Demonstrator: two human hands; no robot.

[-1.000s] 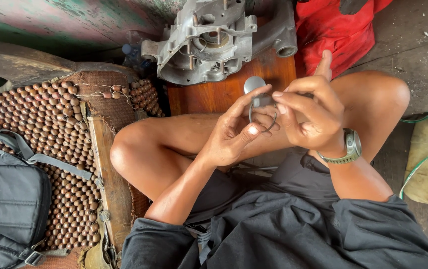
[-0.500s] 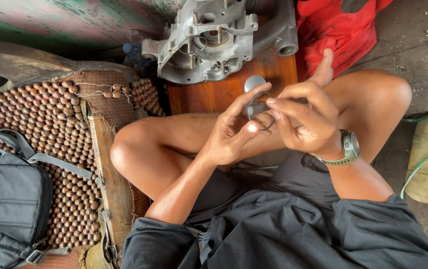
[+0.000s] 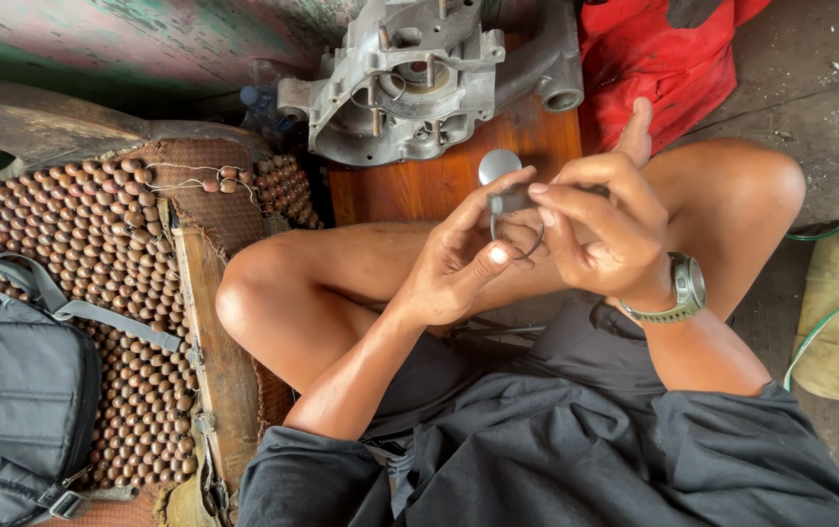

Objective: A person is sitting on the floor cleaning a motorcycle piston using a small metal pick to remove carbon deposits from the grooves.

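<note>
Grip: your left hand [image 3: 458,268] and right hand [image 3: 600,229] both pinch the small metal part [image 3: 509,200], fingers together.
Place: part lies between hands, above your knees.
Ring: wire ring [image 3: 522,239] hangs below it.
Nearer: right hand, from above.

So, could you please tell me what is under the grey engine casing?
The engine casing rests on a brown wooden board. The board runs on toward the hands, which hold a thin wire ring. What lies beneath the casing's middle is covered.
</note>
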